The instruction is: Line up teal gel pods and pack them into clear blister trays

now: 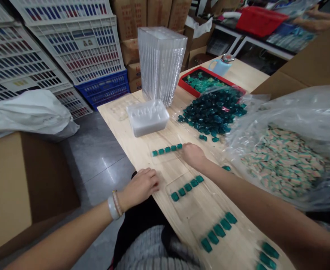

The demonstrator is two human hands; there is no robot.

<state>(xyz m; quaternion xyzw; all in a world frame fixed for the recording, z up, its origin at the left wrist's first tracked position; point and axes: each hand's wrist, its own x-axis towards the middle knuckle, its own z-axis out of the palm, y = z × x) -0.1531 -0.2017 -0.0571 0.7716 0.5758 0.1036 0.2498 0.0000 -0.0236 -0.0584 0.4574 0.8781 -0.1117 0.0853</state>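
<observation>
My right hand [193, 155] is at the right end of a row of teal gem-like pieces [167, 149] lying in a shallow clear tray. Its fingers are pressed together, and whatever they pinch is hidden. My left hand [145, 183] rests by the near table edge, its fingers curled in and nothing visible in them. Closer to me, more clear trays carry a second row of teal pieces [187, 187], a third row [219, 229] and part of another [267, 258]. Beyond my right hand lies a heap of dark teal pieces [214, 110] on plastic.
A tall stack of clear trays [162, 63] stands behind a white translucent box [148, 118]. Further back are a red tray [185, 84] of green pieces and a blue mug [221, 67]. At right, a bag [288, 161] holds small patterned pieces. Crates [77, 45] and a carton [27, 187] stand left.
</observation>
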